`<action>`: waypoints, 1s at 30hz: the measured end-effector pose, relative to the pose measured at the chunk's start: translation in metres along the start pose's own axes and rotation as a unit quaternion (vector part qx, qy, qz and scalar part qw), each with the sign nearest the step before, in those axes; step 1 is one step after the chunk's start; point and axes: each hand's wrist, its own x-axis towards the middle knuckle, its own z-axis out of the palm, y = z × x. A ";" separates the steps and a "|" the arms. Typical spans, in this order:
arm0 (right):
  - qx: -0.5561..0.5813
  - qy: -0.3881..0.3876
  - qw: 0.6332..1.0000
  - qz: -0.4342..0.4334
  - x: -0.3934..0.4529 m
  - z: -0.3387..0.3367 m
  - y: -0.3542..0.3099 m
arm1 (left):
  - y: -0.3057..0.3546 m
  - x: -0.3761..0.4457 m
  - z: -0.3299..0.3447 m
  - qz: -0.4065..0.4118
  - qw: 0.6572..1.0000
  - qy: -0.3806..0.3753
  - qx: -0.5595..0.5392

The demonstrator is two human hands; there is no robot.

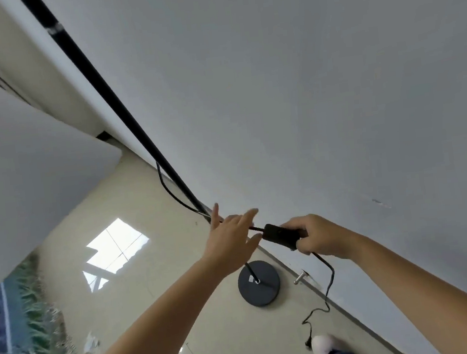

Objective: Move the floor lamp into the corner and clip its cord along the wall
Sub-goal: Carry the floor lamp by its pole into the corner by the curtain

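Note:
The floor lamp's black pole point(108, 94) rises from a round black base point(260, 288) that stands on the tiled floor close to the white wall. Its black cord point(170, 195) loops off the pole and runs to a black inline box point(280, 234). My right hand point(318, 237) is shut on that box. Below it the cord point(328, 285) hangs down and trails to a plug point(308, 343) on the floor. My left hand point(232, 242) hovers next to the cord with fingers spread, holding nothing.
The white wall point(333, 94) fills the right side. A metal door stop point(300, 278) sticks up from the floor beside the base. A patterned mat point(23, 328) lies at the lower left. My shoe point(329, 345) stands near the plug. A white unit point(28, 68) stands in the corner.

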 end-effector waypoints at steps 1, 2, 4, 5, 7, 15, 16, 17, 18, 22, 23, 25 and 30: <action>0.031 -0.015 0.999 0.003 0.000 -0.007 0.001 | 0.001 0.006 -0.004 0.009 0.998 -0.053 -0.012; 0.067 -0.023 0.997 0.012 0.001 -0.015 0.005 | 0.001 0.012 -0.008 0.005 0.997 -0.072 -0.041; 0.109 -0.031 0.993 0.033 0.001 -0.025 0.019 | -0.005 0.018 -0.014 -0.030 0.994 -0.031 -0.102; 0.090 -0.035 0.994 0.049 0.001 -0.028 0.028 | -0.012 0.020 -0.016 -0.065 0.988 0.005 -0.138; 0.048 -0.026 0.995 0.083 0.001 -0.029 0.051 | -0.030 0.023 -0.021 -0.138 0.964 0.075 -0.215; 0.247 0.098 0.949 0.171 0.012 -0.001 0.102 | -0.090 0.013 -0.029 -0.383 0.824 0.255 -0.329; 0.240 0.120 0.953 0.143 0.016 -0.001 0.094 | -0.090 0.011 -0.025 -0.394 0.858 0.211 -0.253; 0.232 0.140 0.956 0.111 0.022 -0.003 0.083 | -0.088 0.009 -0.022 -0.394 0.891 0.143 -0.172; 0.225 0.157 0.959 0.075 0.027 -0.006 0.069 | -0.084 0.007 -0.018 -0.383 0.915 0.067 -0.103; 0.186 0.189 0.961 -0.077 0.044 -0.021 0.007 | -0.070 0.006 -0.008 -0.345 0.926 -0.152 0.016; 0.196 0.187 0.959 -0.090 0.049 -0.024 -0.005 | -0.069 0.007 -0.009 -0.350 0.928 -0.124 0.000; 0.248 0.163 0.952 -0.071 0.064 -0.027 -0.022 | -0.065 0.010 -0.022 -0.372 0.921 0.081 -0.080; 0.274 0.044 0.958 0.074 0.110 -0.011 -0.040 | -0.059 0.034 -0.086 -0.335 0.794 0.474 -0.181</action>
